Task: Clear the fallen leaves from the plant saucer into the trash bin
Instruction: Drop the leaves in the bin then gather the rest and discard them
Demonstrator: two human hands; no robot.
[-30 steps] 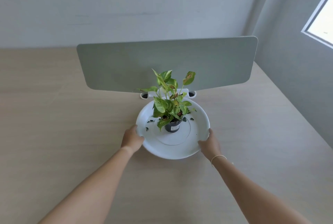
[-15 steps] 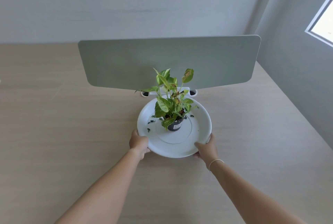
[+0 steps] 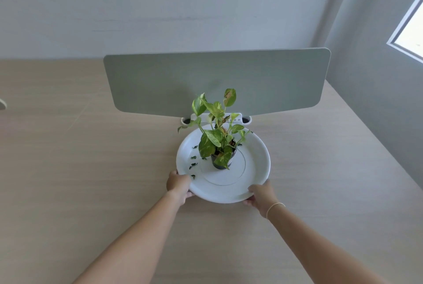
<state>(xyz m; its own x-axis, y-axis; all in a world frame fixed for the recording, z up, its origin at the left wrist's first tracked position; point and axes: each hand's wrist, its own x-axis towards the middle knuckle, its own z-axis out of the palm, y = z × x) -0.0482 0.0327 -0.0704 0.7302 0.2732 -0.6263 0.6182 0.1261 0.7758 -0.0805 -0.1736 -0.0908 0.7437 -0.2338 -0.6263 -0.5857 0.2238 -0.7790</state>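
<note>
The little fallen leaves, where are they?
In the head view, the fallen leaves lie on the white saucer's left side, between the plant pot and the left hand.

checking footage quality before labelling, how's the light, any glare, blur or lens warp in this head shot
Head view: soft, even daylight, the window at the right edge blown out to white; faint soft shadows under the saucer and both hands; no glare on the desk; wide-angle warp bows the grey divider panel; the small fallen leaves are slightly soft, otherwise no motion blur.

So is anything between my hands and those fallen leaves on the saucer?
Nothing blocks them. The fallen leaves lie exposed on the saucer's left side, just beyond the left hand. The potted plant stands beside them.
</note>
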